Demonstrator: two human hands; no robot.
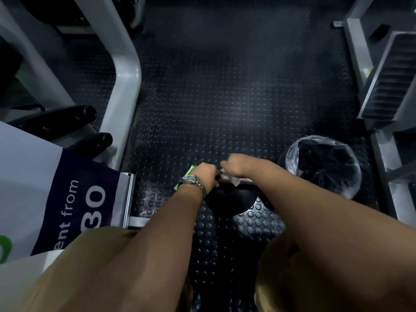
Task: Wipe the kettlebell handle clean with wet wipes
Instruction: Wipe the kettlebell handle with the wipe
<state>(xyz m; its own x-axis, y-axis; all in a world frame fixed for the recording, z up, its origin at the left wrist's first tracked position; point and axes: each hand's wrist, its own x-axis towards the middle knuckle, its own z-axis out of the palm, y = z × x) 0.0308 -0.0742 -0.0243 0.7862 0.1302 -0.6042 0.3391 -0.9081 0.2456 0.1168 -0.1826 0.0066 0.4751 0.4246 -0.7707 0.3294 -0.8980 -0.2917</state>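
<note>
Kettlebell handle (246, 180) is clasped at its left end by the left hand (204, 175), the right hand (234, 164) curled round a wet wipe (235, 181) on it, the probably heavy, rigid bell (229, 199) resting on studded floor (225, 97) near a lined bin (292, 154).

I'm looking down on a black rubber floor (225, 97) with round studs, dimly lit. On my left a grey machine frame (126, 86) curves down, black padded rollers (85, 113) beside it and a purple-and-white banner (74, 199) nearer me. On my right, a plastic-lined bin (324, 165) and a ribbed grey footplate (391, 77).
</note>
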